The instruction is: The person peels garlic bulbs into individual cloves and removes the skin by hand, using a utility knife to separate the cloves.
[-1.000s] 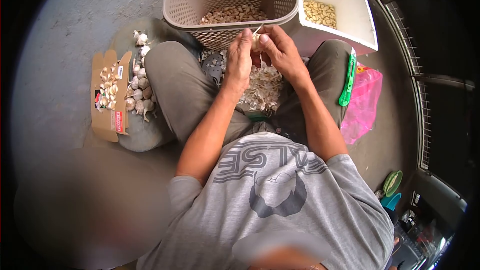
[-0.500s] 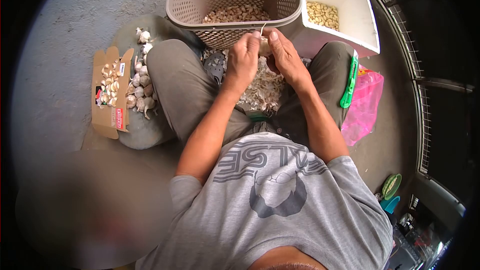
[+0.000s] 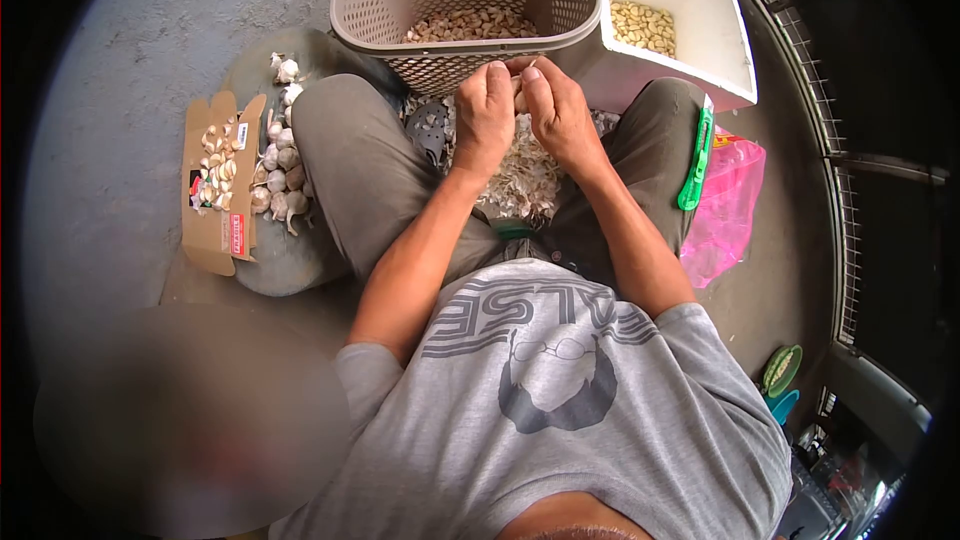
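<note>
Head view: garlic [image 3: 520, 98] mostly hidden.

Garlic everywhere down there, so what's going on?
A seated person's left hand and right hand meet over a heap of papery white garlic skins, fingers closed around a pale garlic piece, mostly hidden. Whole whitish bulbs sit at the left, beside loose cloves on brown cardboard. More cloves lie in a perforated beige plastic basket and a white box. A green-handled cutter rests on the right leg.
</note>
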The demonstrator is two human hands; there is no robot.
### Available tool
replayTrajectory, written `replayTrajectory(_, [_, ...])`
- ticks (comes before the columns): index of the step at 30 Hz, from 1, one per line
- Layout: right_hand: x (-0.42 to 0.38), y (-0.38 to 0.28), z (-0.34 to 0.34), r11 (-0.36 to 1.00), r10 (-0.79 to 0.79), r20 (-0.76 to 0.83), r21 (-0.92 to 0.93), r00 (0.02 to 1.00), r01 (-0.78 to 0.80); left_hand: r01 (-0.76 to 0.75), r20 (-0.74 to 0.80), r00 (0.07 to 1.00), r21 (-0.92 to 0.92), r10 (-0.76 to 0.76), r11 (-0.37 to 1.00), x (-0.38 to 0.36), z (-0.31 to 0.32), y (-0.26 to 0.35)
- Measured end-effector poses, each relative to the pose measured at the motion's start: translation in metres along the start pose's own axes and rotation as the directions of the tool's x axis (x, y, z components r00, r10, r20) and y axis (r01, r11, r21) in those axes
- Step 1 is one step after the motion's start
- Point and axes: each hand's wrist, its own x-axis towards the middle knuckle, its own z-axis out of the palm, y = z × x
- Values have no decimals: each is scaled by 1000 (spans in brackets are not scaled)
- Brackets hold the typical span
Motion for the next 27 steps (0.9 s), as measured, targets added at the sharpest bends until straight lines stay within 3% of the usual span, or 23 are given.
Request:
replayTrajectory(2, [3,7,0,999,-30,-28,-39,999,29,120,17,993,-283,-120,952,6,3,-12])
replayTrajectory(4, [6,-1,-1,987,0,-50,-163,999,-8,184,66,982,-137,-176,973,0,0,18])
replayTrajectory(5, [6,-9,-5,959,182,9,-225,983,-175,182,106,980,-111,-171,977,1,-1,17])
replayTrajectory(7, [4,-10,-6,949,181,33,-267,983,-166,180,138,975,-22,-176,983,1,0,2])
replayTrajectory(10, [4,-2,-3,945,112,13,-310,994,-102,203,49,979,-91,-199,975,2,3,-6])
replayTrajectory(11, [4,0,-2,941,80,5,-330,997,-74,105,-1,994,-50,-105,993,0,6,-7])
replayTrajectory(13, [3,0,-2,935,89,-11,-344,996,-88,63,-6,998,42,-63,997,-4,7,1])
replayTrajectory(15, [5,7,-3,969,63,-4,-237,998,-62,45,-9,999,126,-44,991,-6,7,11])
replayTrajectory(21, [7,21,-5,997,47,25,57,999,-49,17,-30,999,40,-16,999,-10,8,6])
replayTrajectory(24, [4,26,-3,991,25,-4,135,1000,-24,238,-65,960,-317,-271,918,-6,8,2])
replayTrajectory(25, [5,26,-3,989,22,-16,147,1000,-20,69,-108,989,-245,-98,967,-2,10,-3])
replayTrajectory(27, [5,22,-6,968,158,3,197,987,-155,274,37,960,-336,-277,901,-4,5,2])
